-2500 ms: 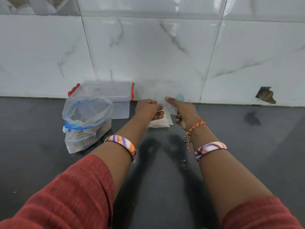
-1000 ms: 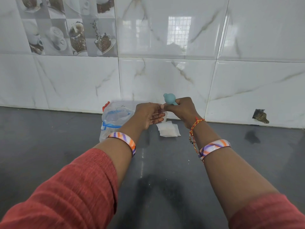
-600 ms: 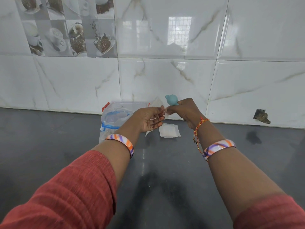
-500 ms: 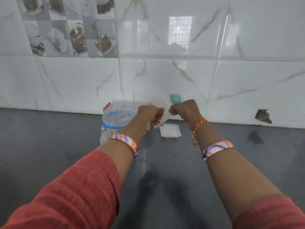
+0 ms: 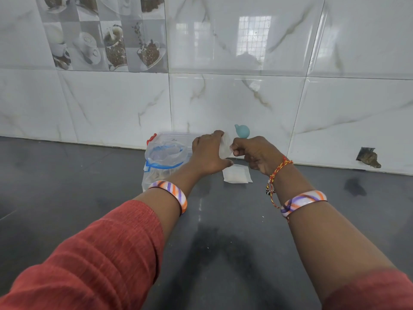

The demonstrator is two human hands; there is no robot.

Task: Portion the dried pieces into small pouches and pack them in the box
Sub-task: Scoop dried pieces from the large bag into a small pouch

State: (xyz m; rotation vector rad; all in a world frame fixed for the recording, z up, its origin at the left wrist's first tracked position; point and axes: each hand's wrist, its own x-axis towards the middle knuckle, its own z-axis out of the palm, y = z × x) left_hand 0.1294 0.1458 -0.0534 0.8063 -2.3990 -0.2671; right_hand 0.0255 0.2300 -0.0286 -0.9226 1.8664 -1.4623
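Early stage, judging by the layout: both hands sit mid-frame, raised above the dark bench (image 5: 223,220), working 1 small clear pouch (image 5: 224,147) between them. Left hand (image 5: 209,153) grips the pouch's left edge, fingers curled over it; right hand (image 5: 257,154) pinches the right edge and also holds a small teal bulb-shaped item (image 5: 242,130) that sticks up above the knuckles, purpose unclear. Pouch looks empty, likely being opened for filling. Stack of spare flat pouches (image 5: 237,174) lies on the bench just below the hands, count not readable. Big zip bag (image 5: 164,159) with blue seal stands open at left of centre, brownish dried pieces (image 5: 159,175) visible low inside. Clear box (image 5: 174,137) with red latch sits behind the bag against the wall; the part in view shows no packed pouches, rest is hidden. So: 0 portions visibly done; filling, sealing and boxing all remain. Labels: no readable text or brand on bag, box or pouches. Wall tile (image 5: 107,34) in the upper left shows coffee cup and bean pictures only, no writing legible.
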